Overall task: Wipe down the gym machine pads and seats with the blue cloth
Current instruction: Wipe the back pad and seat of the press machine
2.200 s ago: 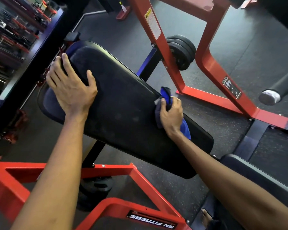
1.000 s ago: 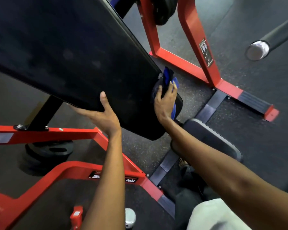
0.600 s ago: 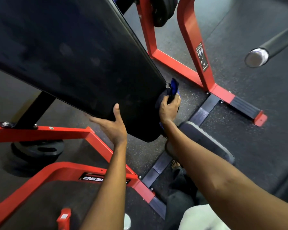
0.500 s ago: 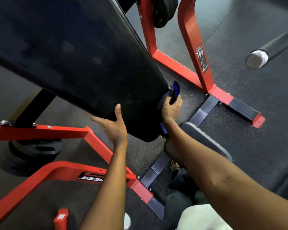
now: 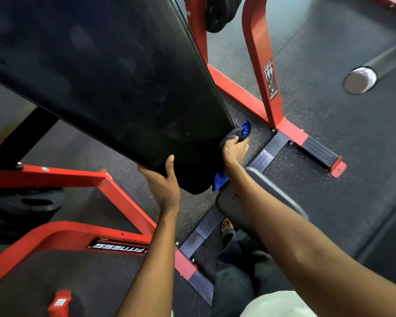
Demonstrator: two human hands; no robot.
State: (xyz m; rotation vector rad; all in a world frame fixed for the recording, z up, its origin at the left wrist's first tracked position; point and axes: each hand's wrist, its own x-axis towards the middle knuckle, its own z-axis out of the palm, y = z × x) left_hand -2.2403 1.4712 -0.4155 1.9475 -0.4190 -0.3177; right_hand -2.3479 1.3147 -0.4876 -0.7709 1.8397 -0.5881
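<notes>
Right hand (image 5: 234, 149) grips the blue cloth (image 5: 244, 131) against the pad's (image 5: 114, 83) right edge; left hand (image 5: 164, 180) clasps its lower edge.

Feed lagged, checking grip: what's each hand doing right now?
Left hand: grips the lower edge of the black pad.
Right hand: holds the blue cloth against the pad's side edge.

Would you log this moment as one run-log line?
right hand: holds blue cloth against black vinyl pad edge | left hand: grips pad lower edge
</notes>
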